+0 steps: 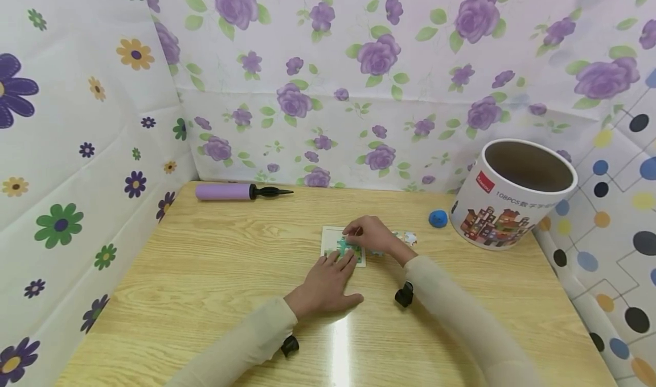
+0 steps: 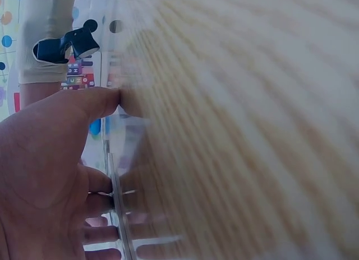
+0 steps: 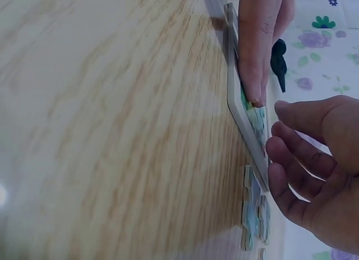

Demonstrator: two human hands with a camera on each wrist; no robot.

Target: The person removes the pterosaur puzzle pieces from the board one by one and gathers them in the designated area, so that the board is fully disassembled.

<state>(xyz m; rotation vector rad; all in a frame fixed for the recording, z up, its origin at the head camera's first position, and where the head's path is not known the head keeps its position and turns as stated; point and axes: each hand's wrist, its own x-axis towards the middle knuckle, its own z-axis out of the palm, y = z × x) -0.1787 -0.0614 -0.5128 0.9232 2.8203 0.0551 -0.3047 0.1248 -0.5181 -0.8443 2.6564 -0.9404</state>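
A small, square jigsaw puzzle board (image 1: 330, 235) with a pale rim lies flat on the table, green and turquoise pieces set in it. My left hand (image 1: 328, 285) rests its outstretched fingers on the near part of the board, thumb spread to the right. Over the board's right half is my right hand (image 1: 373, 234), fingers loosely curled and tips close to the pieces. In the right wrist view nothing shows between its thumb and fingers (image 3: 289, 184). Several loose jigsaw pieces (image 1: 410, 238) lie just right of the board, partly hidden under the right wrist.
A blue lump (image 1: 438, 218) sits at the right, beside a large white printed bucket (image 1: 504, 205). Toward the back left lies a purple hand pump (image 1: 225, 192) with a black nozzle. Flowered cloth (image 1: 328, 85) hangs behind the wooden table (image 1: 215, 262).
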